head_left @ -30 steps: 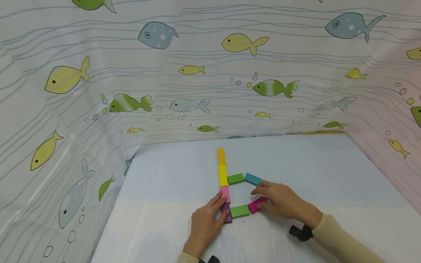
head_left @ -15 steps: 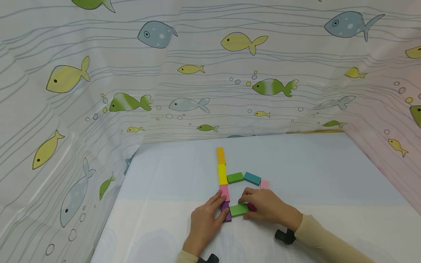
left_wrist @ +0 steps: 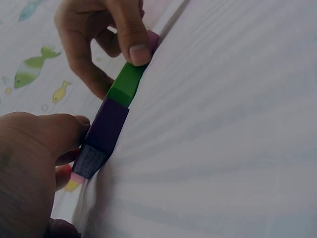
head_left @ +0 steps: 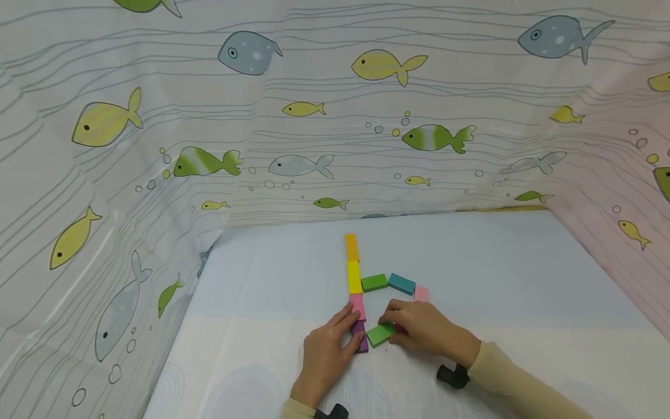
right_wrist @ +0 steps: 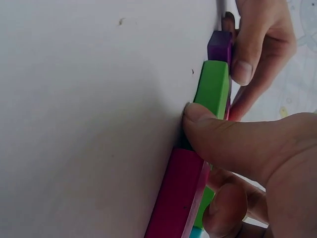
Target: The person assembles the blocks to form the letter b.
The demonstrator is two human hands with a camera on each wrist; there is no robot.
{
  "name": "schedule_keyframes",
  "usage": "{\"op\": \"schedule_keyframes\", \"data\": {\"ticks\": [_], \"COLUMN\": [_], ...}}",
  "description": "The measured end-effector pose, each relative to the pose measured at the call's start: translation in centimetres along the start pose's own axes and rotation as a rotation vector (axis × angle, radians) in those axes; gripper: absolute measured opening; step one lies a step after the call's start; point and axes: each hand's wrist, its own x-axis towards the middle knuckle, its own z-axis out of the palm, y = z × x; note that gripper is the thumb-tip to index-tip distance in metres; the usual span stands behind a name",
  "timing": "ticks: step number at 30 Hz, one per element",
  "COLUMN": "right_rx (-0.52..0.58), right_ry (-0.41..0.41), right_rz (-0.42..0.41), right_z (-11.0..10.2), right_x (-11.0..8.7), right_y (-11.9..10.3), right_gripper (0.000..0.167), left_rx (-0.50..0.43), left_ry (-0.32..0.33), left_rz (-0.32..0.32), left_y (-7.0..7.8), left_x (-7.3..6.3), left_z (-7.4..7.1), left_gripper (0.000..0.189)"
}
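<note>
In the head view, my right hand (head_left: pixel 426 327) pinches the near green block (head_left: pixel 381 334) between thumb and fingers. The magenta block (right_wrist: pixel 181 191) lies just behind it, mostly covered by that hand in the head view. My left hand (head_left: pixel 328 355) rests against the column's lower end, fingertips on a pink block (head_left: pixel 357 304) and thumb on the purple block (head_left: pixel 360 343). Above these, a yellow block (head_left: pixel 354 277) and an orange block (head_left: pixel 352 248) continue the column. The held green block sits slanted, its left end close to the purple block.
A far green block (head_left: pixel 374 283), a teal block (head_left: pixel 402 284) and a second pink block (head_left: pixel 421 293) curve rightward from the column. They lie on a pale cloth-covered table (head_left: pixel 251 279). A fish-print curtain (head_left: pixel 335 134) stands behind and at the sides.
My right hand moved left from the magenta block to the near green block, uncovering the second pink block. The green block's right end then tilted slightly upward. My left hand stayed in place.
</note>
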Motion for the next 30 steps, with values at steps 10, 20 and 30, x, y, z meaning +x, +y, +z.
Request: {"op": "schedule_keyframes", "data": {"ticks": [10,20,30], "right_rx": [0.062,0.123,0.064], "right_ry": [-0.056,0.031,0.013], "right_rz": [0.131,0.130,0.090], "right_z": [-1.9,-2.8,-0.3], "right_x": [-0.9,-1.9,-1.0], "right_y": [1.5,3.1,1.0], "right_gripper": [0.056,0.049,0.036], "left_rx": [-0.007,0.010,-0.011], "left_ry": [-0.011,-0.002,-0.026], "left_rz": [0.000,-0.021,-0.024], "left_y": [0.4,-0.1,0.2], "left_x": [-0.1,0.2,0.4], "left_z": [0.1,-0.4,-0.2], "left_gripper": [0.045,0.045,0.046]}}
